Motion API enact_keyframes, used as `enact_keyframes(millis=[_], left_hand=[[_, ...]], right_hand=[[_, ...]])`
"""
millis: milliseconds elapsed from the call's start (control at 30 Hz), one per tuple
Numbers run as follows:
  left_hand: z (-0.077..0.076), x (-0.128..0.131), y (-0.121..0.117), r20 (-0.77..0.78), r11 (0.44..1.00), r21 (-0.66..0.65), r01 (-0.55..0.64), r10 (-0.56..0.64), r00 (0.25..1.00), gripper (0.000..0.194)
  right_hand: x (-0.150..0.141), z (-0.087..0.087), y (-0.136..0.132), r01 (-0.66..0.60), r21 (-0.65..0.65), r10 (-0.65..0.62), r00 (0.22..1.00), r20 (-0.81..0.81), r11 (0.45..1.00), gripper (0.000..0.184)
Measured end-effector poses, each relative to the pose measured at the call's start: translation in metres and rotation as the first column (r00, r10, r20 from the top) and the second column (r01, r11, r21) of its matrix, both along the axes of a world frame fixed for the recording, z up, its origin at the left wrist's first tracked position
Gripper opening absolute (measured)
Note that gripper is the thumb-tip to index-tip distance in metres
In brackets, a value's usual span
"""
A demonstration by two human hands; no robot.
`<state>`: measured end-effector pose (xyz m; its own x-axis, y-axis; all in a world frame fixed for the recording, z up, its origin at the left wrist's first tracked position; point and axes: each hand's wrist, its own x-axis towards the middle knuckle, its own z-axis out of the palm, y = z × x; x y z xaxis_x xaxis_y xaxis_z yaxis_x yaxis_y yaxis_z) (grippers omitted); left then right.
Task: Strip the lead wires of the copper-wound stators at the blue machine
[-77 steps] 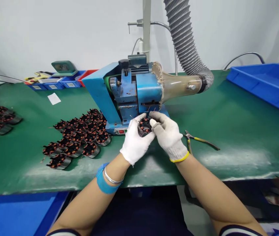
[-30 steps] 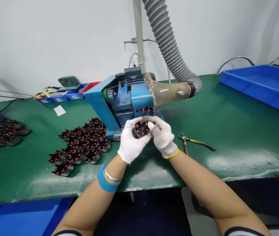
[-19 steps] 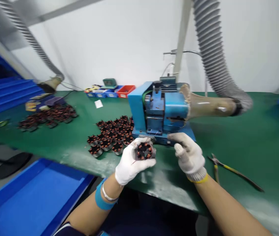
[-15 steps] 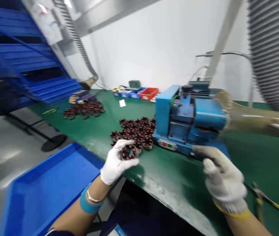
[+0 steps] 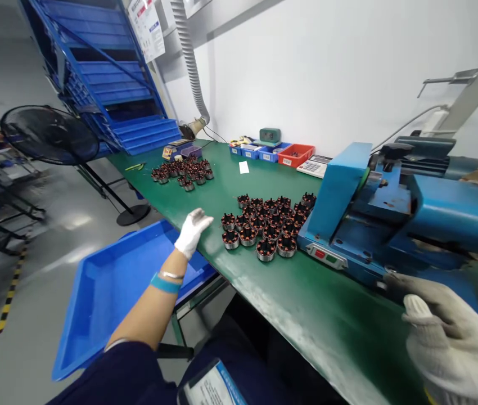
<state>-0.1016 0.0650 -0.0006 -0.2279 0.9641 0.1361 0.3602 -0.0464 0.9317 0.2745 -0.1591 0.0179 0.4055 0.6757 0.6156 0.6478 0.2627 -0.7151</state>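
Observation:
My left hand (image 5: 194, 230), in a white glove, hovers by the bench's front edge, left of a cluster of motor stators (image 5: 266, 250). Its fingers are stretched out and nothing shows in them. The stators have black tops, copper windings and steel sides, and stand close together on the green bench (image 5: 306, 309). My right hand (image 5: 450, 334), gloved too, is at the lower right beside the base of a blue belt-driven machine (image 5: 361, 225). Its thumb and forefinger are apart, with no object visible between them; the other fingers are partly hidden.
Below the bench's left edge sits a large blue tray (image 5: 116, 281). Farther back are a second stator group (image 5: 188, 169), a red bin (image 5: 296, 154), a calculator (image 5: 314, 166) and a white paper (image 5: 243, 167). A floor fan (image 5: 49, 135) and a rack (image 5: 104, 73) stand left.
The view has swung left. My hands parted; my left hand carried a stator to the cluster and has let go of it. Which one it is, I cannot tell. My right hand stayed by the machine.

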Motion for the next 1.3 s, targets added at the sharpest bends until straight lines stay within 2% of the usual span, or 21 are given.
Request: enact_keyframes(millis=[67,167,200,267,367,433,500,567,633,700,800,867,933,967,1033,1133,1200,1300], left_hand=[[-0.007,0.009,-0.024,-0.113,0.991,-0.025,0.130,-0.132,0.985,0.086],[-0.008,0.023,-0.048,-0.459,0.969,-0.113,0.221,-0.248,0.853,0.091],[-0.007,0.028,-0.051,-0.546,0.967,-0.134,0.217,-0.255,0.798,0.089],[-0.004,0.038,-0.052,-0.637,0.971,-0.131,0.199,-0.236,0.734,0.078],[-0.004,0.047,-0.056,-0.681,0.988,-0.069,0.142,-0.150,0.716,0.059],[-0.007,0.048,-0.065,-0.633,0.994,-0.031,0.106,-0.101,0.767,0.055],[-0.010,0.047,-0.082,-0.516,0.990,0.025,0.138,-0.105,0.850,0.056],[-0.010,0.051,-0.102,-0.372,0.972,0.109,0.207,-0.153,0.915,0.056],[-0.006,0.063,-0.122,-0.259,0.935,0.157,0.317,-0.271,0.927,0.057],[0.000,0.084,-0.136,-0.199,0.862,0.157,0.483,-0.451,0.870,0.059],[0.010,0.131,-0.139,-0.200,0.678,0.201,0.707,-0.678,0.707,0.060],[0.016,0.167,-0.132,-0.286,0.537,0.283,0.795,-0.744,0.604,0.058],[0.022,0.204,-0.123,-0.366,0.413,0.343,0.844,-0.768,0.525,0.057],[0.024,0.222,-0.119,-0.370,0.373,0.359,0.855,-0.785,0.498,0.056],[0.026,0.253,-0.113,-0.264,0.356,0.365,0.860,-0.846,0.463,0.055],[0.026,0.285,-0.111,0.010,0.397,0.327,0.857,-0.909,0.417,0.057],[0.025,0.296,-0.111,0.130,0.426,0.315,0.848,-0.905,0.405,0.060],[0.025,0.303,-0.111,0.226,0.460,0.326,0.826,-0.886,0.405,0.064]], right_hand=[[-0.001,0.000,0.002,0.049,0.008,-0.049,0.998,-0.029,0.999,0.016],[-0.003,-0.004,0.004,0.028,-0.005,-0.028,1.000,0.000,1.000,0.017],[-0.003,-0.006,0.005,-0.008,-0.004,0.008,1.000,0.019,1.000,0.018],[-0.003,-0.010,0.005,-0.094,0.003,0.094,0.994,0.051,0.996,0.019],[-0.003,-0.014,0.006,-0.185,0.002,0.184,0.979,0.088,0.983,0.017],[-0.005,-0.015,0.007,-0.229,-0.011,0.228,0.965,0.127,0.973,0.017],[-0.009,-0.013,0.009,-0.285,-0.018,0.284,0.942,0.178,0.958,0.017],[-0.015,-0.010,0.011,-0.347,-0.032,0.345,0.912,0.222,0.937,0.018],[-0.024,-0.008,0.011,-0.391,-0.077,0.397,0.883,0.249,0.917,0.023],[-0.034,-0.007,0.010,-0.411,-0.144,0.435,0.870,0.234,0.900,0.041],[-0.042,-0.006,0.007,-0.438,-0.170,0.456,0.885,0.091,0.883,0.074],[-0.040,-0.007,0.008,-0.382,-0.092,0.386,0.922,0.029,0.919,0.070],[-0.028,-0.007,0.011,-0.225,0.009,0.225,0.974,0.009,0.974,0.057],[-0.020,-0.007,0.014,-0.140,0.040,0.141,0.990,-0.013,0.989,0.053],[-0.001,-0.007,0.019,-0.011,0.069,0.018,0.996,-0.092,0.998,0.051],[0.020,-0.008,0.026,0.054,0.078,-0.033,0.968,-0.251,0.995,0.056],[0.026,-0.007,0.031,0.065,0.079,-0.035,0.942,-0.335,0.995,0.059],[0.024,0.000,0.036,0.095,0.058,-0.060,0.895,-0.442,0.994,0.060]])
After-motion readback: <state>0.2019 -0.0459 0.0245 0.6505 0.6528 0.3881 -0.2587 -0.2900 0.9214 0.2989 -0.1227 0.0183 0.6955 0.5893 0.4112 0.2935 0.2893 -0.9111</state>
